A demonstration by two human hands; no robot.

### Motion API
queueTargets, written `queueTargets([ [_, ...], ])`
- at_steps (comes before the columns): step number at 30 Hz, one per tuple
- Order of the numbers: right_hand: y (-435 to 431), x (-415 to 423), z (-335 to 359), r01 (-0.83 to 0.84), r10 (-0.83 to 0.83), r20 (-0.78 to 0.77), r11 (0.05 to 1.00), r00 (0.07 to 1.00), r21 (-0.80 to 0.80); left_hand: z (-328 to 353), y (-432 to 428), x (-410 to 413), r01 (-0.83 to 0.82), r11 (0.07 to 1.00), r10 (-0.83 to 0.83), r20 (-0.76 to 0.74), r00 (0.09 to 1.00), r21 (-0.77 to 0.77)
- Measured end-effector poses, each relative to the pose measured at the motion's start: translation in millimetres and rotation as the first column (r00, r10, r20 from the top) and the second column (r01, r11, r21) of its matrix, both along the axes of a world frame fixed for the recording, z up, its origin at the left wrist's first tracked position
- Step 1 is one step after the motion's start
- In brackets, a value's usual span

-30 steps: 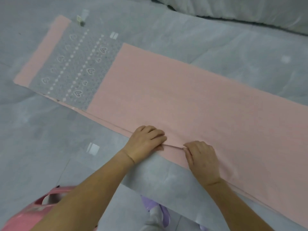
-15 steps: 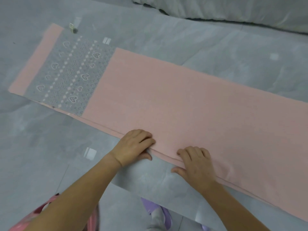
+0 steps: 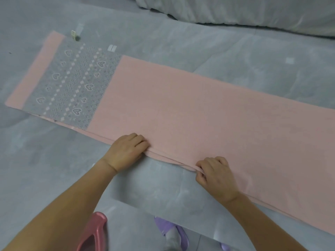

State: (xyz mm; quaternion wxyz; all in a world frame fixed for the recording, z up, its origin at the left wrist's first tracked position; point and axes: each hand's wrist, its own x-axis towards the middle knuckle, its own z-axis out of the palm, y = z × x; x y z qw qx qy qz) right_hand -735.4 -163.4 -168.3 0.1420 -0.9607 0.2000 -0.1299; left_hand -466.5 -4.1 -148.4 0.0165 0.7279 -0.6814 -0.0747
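Gripping the near folded edge of the pink towel (image 3: 199, 113), the left hand (image 3: 126, 151) and right hand (image 3: 215, 174) each pinch its layers, well apart, on grey sheeting (image 3: 54, 169).

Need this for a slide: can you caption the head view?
A pink cloth spread on grey sheeting, its near edge gripped by the left hand and right hand.

Bare grey non-woven sheet (image 3: 181, 44) runs free along the surface's far side, between the long folded pink cloth (image 3: 199, 109) and the bulky white padded bundle (image 3: 244, 13) at the far right corner. The left edge is free too, save a small beige tag (image 3: 73, 34) beside the cloth.
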Motion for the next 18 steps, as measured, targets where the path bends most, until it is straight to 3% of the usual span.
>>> queueTargets([
  [7,4,-19,-3,-0.183,0.180,-0.128,0.983,0.975,-0.008,-2,35,-13,0.078,0.996,-0.078,-0.007,0.997,0.050],
  [11,-15,-39,15,-0.024,0.026,-0.049,0.999,0.998,0.032,1,39,-25,0.028,0.997,-0.024,-0.046,0.999,0.077],
  [13,-25,-63,15,0.038,-0.035,-0.159,0.999,0.987,0.013,6,33,-37,-0.037,0.998,0.042,-0.086,0.995,0.059],
  [18,-35,-139,3,-0.166,0.162,-0.407,0.986,0.899,0.027,6,-17,-108,-0.009,1.000,0.004,-0.151,0.989,-0.030],
])
